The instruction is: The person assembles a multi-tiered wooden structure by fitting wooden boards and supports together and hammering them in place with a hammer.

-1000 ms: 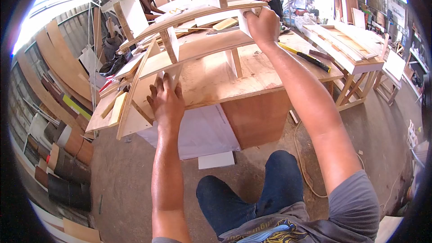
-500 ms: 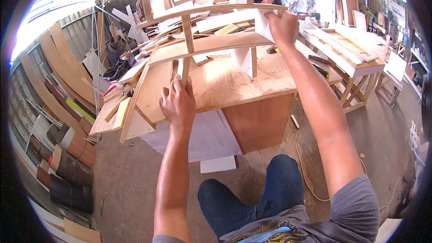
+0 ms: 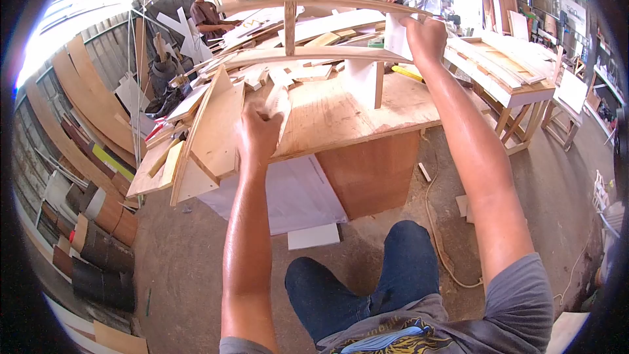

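Head view: both arms [image 3: 247,236] outstretched, the right grip [image 3: 427,39] is raised, clamped on the wooden frame [image 3: 289,29], the left grip [image 3: 258,132], lower, curled around a blurred stick [image 3: 280,101].

Curved frame [image 3: 327,54]: pale tan, white faces. Bench top [image 3: 321,101]: light tan, darker smudges. Panel below [image 3: 367,174]: reddish brown. Jeans [image 3: 409,255]: dark blue. Shirt [image 3: 517,295]: grey (blue-and-yellow print [image 3: 396,339] in front).
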Motion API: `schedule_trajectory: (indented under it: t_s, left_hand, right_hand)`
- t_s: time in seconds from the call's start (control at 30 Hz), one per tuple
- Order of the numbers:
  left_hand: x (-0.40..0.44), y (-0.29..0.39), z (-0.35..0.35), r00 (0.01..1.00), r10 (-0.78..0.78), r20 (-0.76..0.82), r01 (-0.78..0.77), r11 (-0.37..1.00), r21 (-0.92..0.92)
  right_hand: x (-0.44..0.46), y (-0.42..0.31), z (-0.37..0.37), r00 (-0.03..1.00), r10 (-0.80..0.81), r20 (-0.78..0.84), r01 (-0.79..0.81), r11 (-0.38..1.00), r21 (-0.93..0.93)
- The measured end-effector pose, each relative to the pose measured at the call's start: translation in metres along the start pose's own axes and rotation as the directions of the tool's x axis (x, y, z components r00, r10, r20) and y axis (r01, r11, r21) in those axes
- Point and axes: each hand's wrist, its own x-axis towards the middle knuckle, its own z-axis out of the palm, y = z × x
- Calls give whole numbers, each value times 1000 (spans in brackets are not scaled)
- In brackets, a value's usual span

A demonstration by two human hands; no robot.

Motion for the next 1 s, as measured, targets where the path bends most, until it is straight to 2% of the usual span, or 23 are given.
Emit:
schedule_trajectory:
  t_s: [0.1, 0.13, 0.23, 0.47, 0.57, 0.67, 0.77, 1.0]
  left_hand:
    - [-10, -12, 17, 996, 79, -35, -77, 995, 59]
    - [-12, -13, 21, 988, 97, -118, -93, 995, 42]
    - [-10, -9, 22, 991, 47, -125, -40, 997, 60]
    - [0, -17, 37, 974, 97, -203, -96, 995, 16]
    - [5, -30, 48, 938, 150, -313, -160, 987, -6]
    - [3, -26, 43, 952, 177, -250, -166, 984, 63]
    - [6, -33, 51, 928, 215, -304, -197, 976, 88]
    - [6, -34, 50, 927, 231, -296, -223, 973, 63]
  right_hand:
    - [0, 2, -5, 999, -41, -3, 41, 998, -40]
    - [0, 4, -6, 998, -61, -10, 61, 997, -40]
    - [-4, -2, -8, 989, -144, -18, 141, 983, -118]
    - [-10, -17, 8, 971, -237, -23, 234, 968, -94]
    - [-15, -21, 10, 970, -243, -15, 241, 967, -79]
    - [-17, -18, 13, 972, -234, -20, 232, 970, -72]
    - [-18, -18, 13, 976, -216, -32, 214, 975, -56]
    - [-13, -10, 10, 979, -202, 11, 203, 978, -50]
